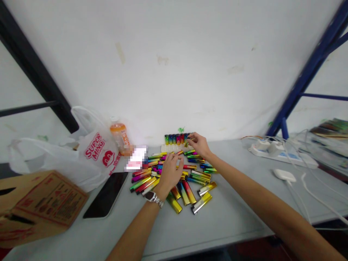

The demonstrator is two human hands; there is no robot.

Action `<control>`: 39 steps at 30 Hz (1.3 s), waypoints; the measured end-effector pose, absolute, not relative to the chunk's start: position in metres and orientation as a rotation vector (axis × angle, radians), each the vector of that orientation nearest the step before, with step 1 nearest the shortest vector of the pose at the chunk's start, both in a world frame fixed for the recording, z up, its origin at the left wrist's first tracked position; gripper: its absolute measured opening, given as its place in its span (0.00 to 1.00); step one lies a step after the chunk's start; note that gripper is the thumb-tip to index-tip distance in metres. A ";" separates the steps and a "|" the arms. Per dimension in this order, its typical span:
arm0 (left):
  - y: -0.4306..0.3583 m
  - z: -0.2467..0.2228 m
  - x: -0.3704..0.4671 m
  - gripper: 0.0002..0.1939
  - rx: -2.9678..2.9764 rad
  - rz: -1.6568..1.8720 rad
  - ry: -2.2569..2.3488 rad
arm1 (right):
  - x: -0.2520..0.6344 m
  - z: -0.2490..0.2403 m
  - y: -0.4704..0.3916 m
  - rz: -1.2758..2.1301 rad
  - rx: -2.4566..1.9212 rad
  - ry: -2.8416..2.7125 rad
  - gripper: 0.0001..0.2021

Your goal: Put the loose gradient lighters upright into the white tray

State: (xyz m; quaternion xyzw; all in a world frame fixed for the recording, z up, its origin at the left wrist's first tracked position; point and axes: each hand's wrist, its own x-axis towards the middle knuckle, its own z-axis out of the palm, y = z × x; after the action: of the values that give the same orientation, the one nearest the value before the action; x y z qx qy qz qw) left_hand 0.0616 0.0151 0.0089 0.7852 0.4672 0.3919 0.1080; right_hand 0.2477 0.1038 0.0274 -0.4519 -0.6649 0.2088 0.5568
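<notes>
Many shiny, metallic-coloured lighters (185, 193) lie in a loose pile on the grey table. Behind the pile, against the wall, a whitish rack (170, 148) holds a row of upright lighters (174, 139). My right hand (199, 144) is at the right end of that row, its fingertips pinched on a yellowish lighter (186, 143) that they partly cover. Over the middle of the pile is my left hand (172, 170), palm down with a metal-banded watch (153, 198) at the wrist. Its thumb and forefinger are apart, and its other fingertips are partly hidden.
A black-screened phone (106, 195), a cardboard box (46, 206), a white plastic bag (91, 156) and an orange drink bottle (119, 136) stand or lie at left. On the right are a power strip (282, 154), a white charger (284, 175) and loose cables. A wall closes the back.
</notes>
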 end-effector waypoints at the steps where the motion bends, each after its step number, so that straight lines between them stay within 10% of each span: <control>1: 0.016 0.009 0.061 0.12 2.333 1.127 1.399 | 0.247 0.028 0.114 0.467 -1.073 -1.604 0.09; 29: 0.049 0.032 0.056 0.08 2.548 0.379 1.318 | 0.237 0.032 0.110 -0.184 -1.538 -2.160 0.28; 39: 0.055 0.037 0.053 0.08 2.419 0.667 1.070 | 0.236 0.029 0.047 0.165 -1.244 -1.852 0.12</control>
State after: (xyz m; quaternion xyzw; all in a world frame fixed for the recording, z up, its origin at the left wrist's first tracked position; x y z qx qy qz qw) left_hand 0.0534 0.0553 0.0367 0.8679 0.3838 0.2393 0.2054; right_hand 0.2357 0.0466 0.0290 -0.5002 -0.7447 0.0662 0.4368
